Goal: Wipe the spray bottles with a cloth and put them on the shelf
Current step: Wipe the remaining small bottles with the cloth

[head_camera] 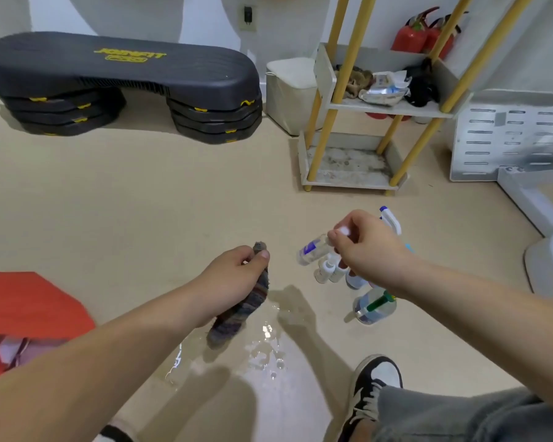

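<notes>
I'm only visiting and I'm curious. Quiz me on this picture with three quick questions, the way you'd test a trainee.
1. True or false: the left hand grips a striped cloth.
2. Which does the right hand hold by its top end?
A) a small clear bottle with a blue label
B) a red fire extinguisher
C) a shoe
3. Fill in the blank: the shelf rack stands on upright poles coloured ____.

Key: 1 true; 2 A; 3 yellow.
</notes>
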A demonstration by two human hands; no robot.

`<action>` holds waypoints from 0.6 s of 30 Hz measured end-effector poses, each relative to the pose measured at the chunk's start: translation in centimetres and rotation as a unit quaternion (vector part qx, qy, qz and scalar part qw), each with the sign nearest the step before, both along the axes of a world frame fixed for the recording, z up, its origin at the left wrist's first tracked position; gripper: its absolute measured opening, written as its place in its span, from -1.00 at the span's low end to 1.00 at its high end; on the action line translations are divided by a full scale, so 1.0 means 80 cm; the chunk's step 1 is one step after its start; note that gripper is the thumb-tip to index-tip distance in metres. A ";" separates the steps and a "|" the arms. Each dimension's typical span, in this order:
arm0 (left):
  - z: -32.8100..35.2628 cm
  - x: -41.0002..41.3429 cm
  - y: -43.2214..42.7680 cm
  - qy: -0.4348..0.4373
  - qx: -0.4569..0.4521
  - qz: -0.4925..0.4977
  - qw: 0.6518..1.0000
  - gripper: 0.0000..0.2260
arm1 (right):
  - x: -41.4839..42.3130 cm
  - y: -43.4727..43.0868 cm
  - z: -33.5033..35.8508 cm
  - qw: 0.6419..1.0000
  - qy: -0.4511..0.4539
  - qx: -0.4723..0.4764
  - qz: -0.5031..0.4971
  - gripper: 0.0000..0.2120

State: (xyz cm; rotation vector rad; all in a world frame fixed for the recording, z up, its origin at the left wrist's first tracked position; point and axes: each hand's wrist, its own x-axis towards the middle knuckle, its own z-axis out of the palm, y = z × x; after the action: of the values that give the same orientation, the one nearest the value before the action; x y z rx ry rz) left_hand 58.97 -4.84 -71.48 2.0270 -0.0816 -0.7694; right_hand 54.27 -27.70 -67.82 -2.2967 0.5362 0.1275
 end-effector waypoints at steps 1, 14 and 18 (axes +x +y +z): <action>-0.003 -0.001 -0.001 0.024 -0.013 0.007 1.000 -0.70 | 0.000 -0.003 -0.012 1.000 0.015 -0.026 0.004 -0.85; -0.169 -0.012 -0.045 0.154 0.049 0.107 0.981 -0.75 | 0.020 -0.065 -0.237 0.980 0.126 -0.136 -0.066 -0.82; -0.199 -0.012 -0.082 0.095 0.029 0.052 0.994 -0.73 | 0.021 -0.086 -0.270 0.975 0.151 -0.153 -0.062 -0.75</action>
State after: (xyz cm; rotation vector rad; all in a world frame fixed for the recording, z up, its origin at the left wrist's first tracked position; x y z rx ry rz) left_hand 58.00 -11.40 -87.42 1.9845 0.1560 -0.9023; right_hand 55.93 -34.56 -89.41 -2.5494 0.9062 0.3589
